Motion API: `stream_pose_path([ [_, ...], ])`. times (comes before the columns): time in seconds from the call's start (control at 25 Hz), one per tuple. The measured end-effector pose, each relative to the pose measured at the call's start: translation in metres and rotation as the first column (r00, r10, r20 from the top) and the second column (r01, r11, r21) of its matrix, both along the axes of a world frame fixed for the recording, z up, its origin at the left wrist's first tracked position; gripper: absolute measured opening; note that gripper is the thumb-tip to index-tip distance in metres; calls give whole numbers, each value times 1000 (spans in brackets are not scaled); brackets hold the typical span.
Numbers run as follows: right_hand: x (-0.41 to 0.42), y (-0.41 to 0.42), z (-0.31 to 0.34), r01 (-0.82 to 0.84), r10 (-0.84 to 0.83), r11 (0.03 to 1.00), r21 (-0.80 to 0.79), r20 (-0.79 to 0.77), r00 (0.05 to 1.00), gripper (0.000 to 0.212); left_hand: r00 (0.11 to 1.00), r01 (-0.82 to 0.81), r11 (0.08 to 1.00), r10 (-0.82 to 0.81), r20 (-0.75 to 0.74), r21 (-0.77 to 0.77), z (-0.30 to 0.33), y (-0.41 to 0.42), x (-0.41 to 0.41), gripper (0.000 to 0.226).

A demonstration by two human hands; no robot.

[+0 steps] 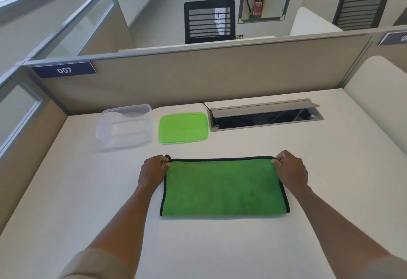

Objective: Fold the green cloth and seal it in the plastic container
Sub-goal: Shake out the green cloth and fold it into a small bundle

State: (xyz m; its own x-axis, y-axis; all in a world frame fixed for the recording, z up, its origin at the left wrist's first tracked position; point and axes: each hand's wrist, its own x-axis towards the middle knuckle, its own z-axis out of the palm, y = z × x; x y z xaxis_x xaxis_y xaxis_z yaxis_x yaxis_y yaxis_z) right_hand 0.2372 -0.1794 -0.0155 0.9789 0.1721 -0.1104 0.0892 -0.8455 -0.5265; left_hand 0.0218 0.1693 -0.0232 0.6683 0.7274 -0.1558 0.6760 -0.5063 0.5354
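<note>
Since the green cloth (223,187) lies flat on the white desk (308,168) as a wide rectangle with a rounded fold along its near edge, it looks folded once, black trim lined up at the far edge. Left hand (152,174) is pinched on the far-left corner, right by the small black hanging loop (167,157); right hand (290,172) is pinched on the far-right corner. Holding both corners likely squares the layers, or readies a second fold. My guess: cloth is too wide for the box as is, so more folding is needed. Clear plastic container (124,125) sits open and empty beyond the cloth to the left, well apart from it, mouth up for loading. Green lid (183,127) lies flat just beside the container on its right, within reach for sealing. Open cable tray (264,114) sits further right by the partition.
</note>
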Motion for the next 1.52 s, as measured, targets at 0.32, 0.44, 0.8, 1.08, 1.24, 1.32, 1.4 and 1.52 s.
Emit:
stream_pose_path([
  [0.32,-2,-4,-29,38,-35,993,111,-34,999,24,999,36,999,-36,10,36,-26,4,3,23],
  [0.44,-22,2,-24,59,-63,993,104,39,997,46,993,112,966,-116,3,231,-27,2,-2,36],
  [0.8,-208,125,-7,-577,596,798,175,-84,799,30,902,426,864,-381,-204,270,-27,-2,7,41],
  [1.08,-264,165,-29,-661,701,679,-319,14,713,51,873,420,875,-317,-370,240,-18,9,0,40],
  [1.24,-271,171,-30,-643,722,672,-367,130,680,28,880,357,918,-268,-393,174,-13,14,-6,42],
  [1.32,-270,174,-26,-648,714,682,-339,115,691,28,924,248,966,-215,-316,68,-9,17,-9,39],
  [1.4,-268,177,-23,-644,687,715,-270,103,720,32,952,150,988,-152,-265,-28,-5,20,-12,37],
  [1.52,-268,176,-19,-589,599,800,-113,122,791,29,981,42,992,-64,-184,-120,2,24,-17,35],
])
